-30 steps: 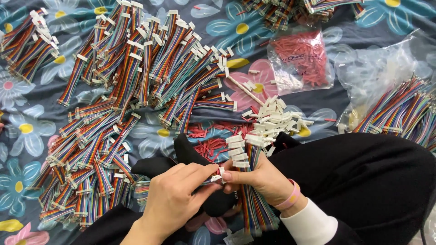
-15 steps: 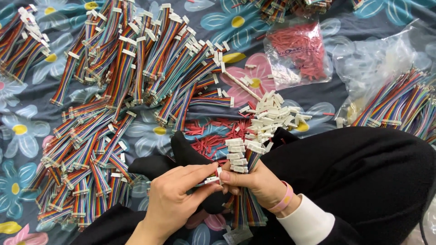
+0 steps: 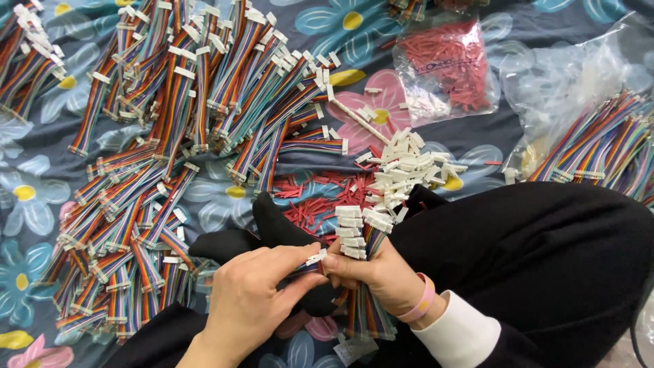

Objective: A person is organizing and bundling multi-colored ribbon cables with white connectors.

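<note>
My right hand grips a bundle of rainbow ribbon cables with white connectors stacked at its top end. My left hand pinches one small white connector at the end of a single cable, held against my right thumb. A pink band circles my right wrist. Both hands rest over my black-clad lap.
Many finished rainbow cables lie heaped on a flowered cloth. Loose white connectors and short red pieces lie ahead. A clear bag of red pieces sits at the back, more cables on plastic at right.
The view has shifted slightly. My hands stay together at the same connector, with the fingers of my left hand closed a little tighter on it.
</note>
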